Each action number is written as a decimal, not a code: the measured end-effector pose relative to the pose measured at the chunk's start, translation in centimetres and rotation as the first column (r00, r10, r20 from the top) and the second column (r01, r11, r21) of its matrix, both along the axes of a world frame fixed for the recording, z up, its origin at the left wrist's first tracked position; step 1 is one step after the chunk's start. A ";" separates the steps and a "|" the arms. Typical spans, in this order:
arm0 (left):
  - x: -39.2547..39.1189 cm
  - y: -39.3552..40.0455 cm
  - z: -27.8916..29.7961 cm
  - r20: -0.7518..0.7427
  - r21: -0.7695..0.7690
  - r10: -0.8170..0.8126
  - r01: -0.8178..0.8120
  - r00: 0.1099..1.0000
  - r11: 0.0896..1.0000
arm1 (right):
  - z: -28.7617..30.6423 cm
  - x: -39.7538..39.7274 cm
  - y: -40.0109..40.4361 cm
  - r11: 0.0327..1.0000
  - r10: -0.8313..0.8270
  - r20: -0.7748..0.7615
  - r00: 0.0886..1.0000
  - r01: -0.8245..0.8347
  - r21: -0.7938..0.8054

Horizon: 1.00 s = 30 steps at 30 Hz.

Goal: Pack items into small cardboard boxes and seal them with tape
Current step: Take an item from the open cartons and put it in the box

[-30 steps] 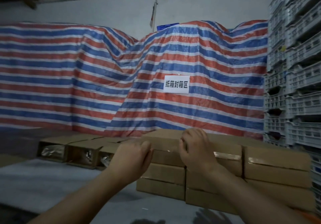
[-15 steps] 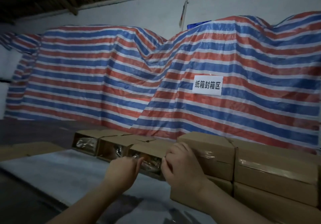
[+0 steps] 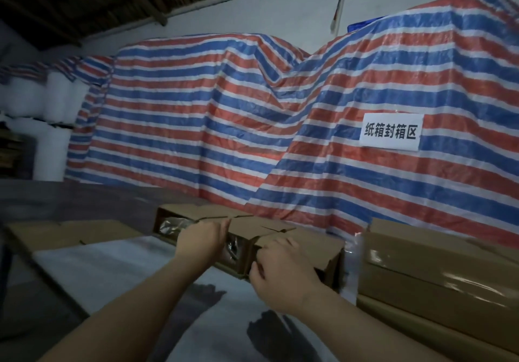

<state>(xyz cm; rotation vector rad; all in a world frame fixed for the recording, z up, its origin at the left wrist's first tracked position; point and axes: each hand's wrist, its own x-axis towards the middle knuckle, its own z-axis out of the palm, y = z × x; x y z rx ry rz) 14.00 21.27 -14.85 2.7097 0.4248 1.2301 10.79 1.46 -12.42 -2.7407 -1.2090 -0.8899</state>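
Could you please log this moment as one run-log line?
left hand: grips middle open box | right hand: grips nearest open box | sealed boxes: right

Both hands off the sealed stack, left hand (image 3: 200, 238) and right hand (image 3: 280, 271) now gripping open boxes (image 3: 247, 229)

Right hand (image 3: 283, 274) covers nearest open box's (image 3: 306, 249) front; contents unreadable. Taped boxes (image 3: 438, 271) cut by right edge.

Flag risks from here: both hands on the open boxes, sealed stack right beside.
1. Right hand grips the nearest open box; its open end faces the person, so the contents could slide out if it tips.
2. It sits tight against the sealed stack; loose tape there may snag.
3. Left hand could drag the neighbouring box along.
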 end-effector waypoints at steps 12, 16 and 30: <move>5.6 1.5 -4.5 0.187 0.085 -0.249 0.237 0.950 0.968 | 0.4 9.5 2.2 0.799 -0.601 -0.229 0.766 0.573 -0.181; 6.1 1.6 -5.3 0.096 0.147 -0.269 0.253 0.959 0.956 | -0.5 9.7 1.6 0.727 -0.679 -0.090 0.729 0.649 -0.224; 4.2 -1.0 -4.9 0.057 -0.128 -0.500 0.503 0.864 0.855 | 1.3 5.4 0.1 0.784 -0.586 -0.081 0.806 0.540 -0.305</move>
